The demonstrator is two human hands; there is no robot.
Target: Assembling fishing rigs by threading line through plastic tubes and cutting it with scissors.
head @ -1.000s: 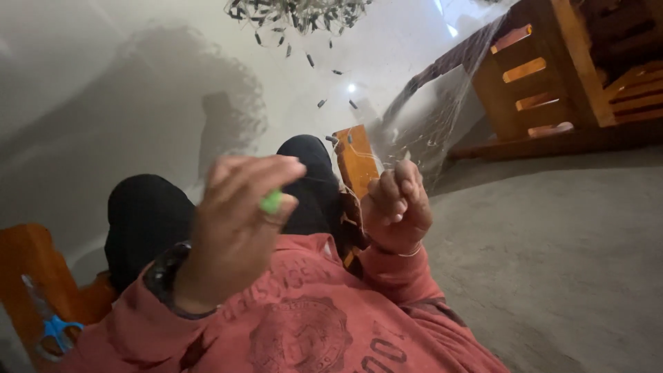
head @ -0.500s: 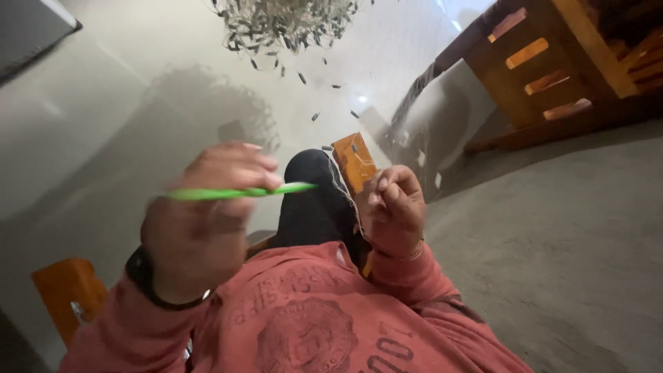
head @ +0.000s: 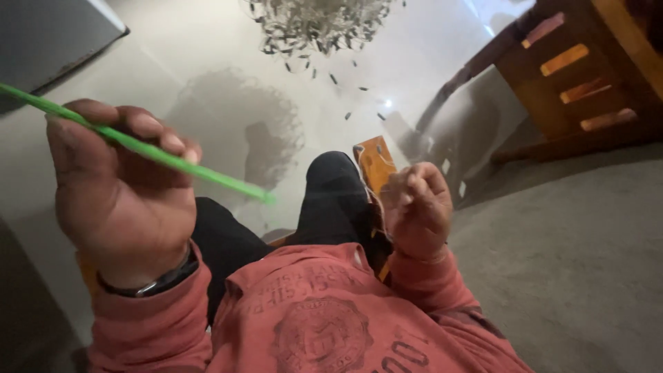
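Observation:
My left hand (head: 121, 190) is raised close to the camera, its fingers closed on a long thin green stick (head: 148, 150) that runs from the upper left down to the middle. My right hand (head: 416, 207) hangs lower by my knee, fingers curled over thin pale strands. An orange flat piece (head: 376, 162) lies just beyond that hand, beside my black trouser leg (head: 335, 193). I am seated, in a red printed sweatshirt (head: 321, 311).
A heap of thin pale and dark cut strips (head: 314, 24) lies on the light floor ahead, with stray bits scattered towards me. Wooden furniture with slots (head: 580, 76) stands at the right, above a grey carpet (head: 573, 255). A dark panel (head: 48, 41) sits at upper left.
My left hand has come up and to the left, nearer the camera, drawing the green stick out longer. My right hand has stayed by the knee.

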